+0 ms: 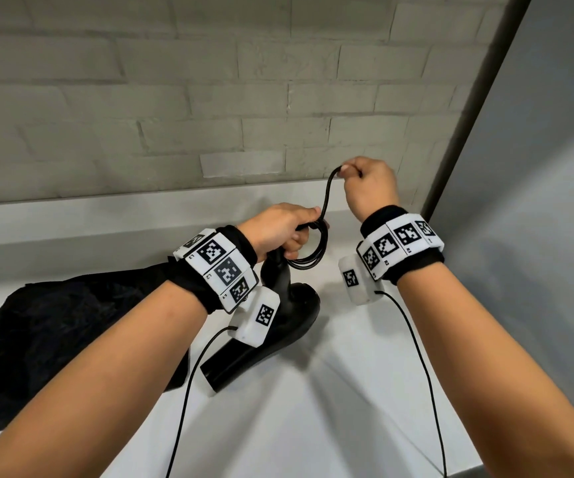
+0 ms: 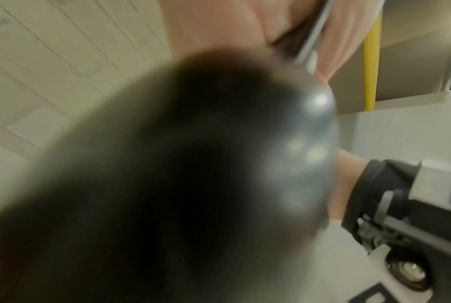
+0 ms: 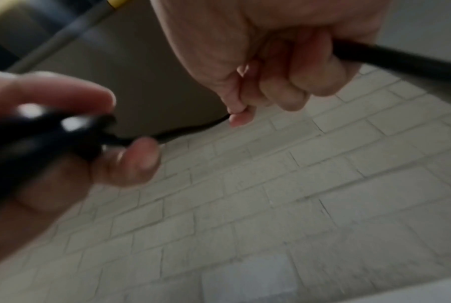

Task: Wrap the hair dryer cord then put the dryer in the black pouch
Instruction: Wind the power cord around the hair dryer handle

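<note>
- Left hand: fingers curled round the top of the hair dryer's handle and round several gathered loops of the black cord. The loops hang just below the fist, beside the handle.
- Right hand: raised above and to the right of the left hand, thumb and fingers pinching a single run of cord. In the right wrist view the cord passes through the closed fingers.
- Cord between the hands: one strand rises in a curve from the left fist up to the right hand's pinch.
- Hair dryer: black, handle pointing up into the left hand, barrel slanting down, its open end resting on the white worktop.
- Left wrist view: filled by a blurred dark body, close to the lens; detail cannot be read.
- Black pouch: lies crumpled on the worktop at the left, partly under the left forearm, just beside the dryer's barrel.
- Rear: pale brick wall directly behind the worktop.
</note>
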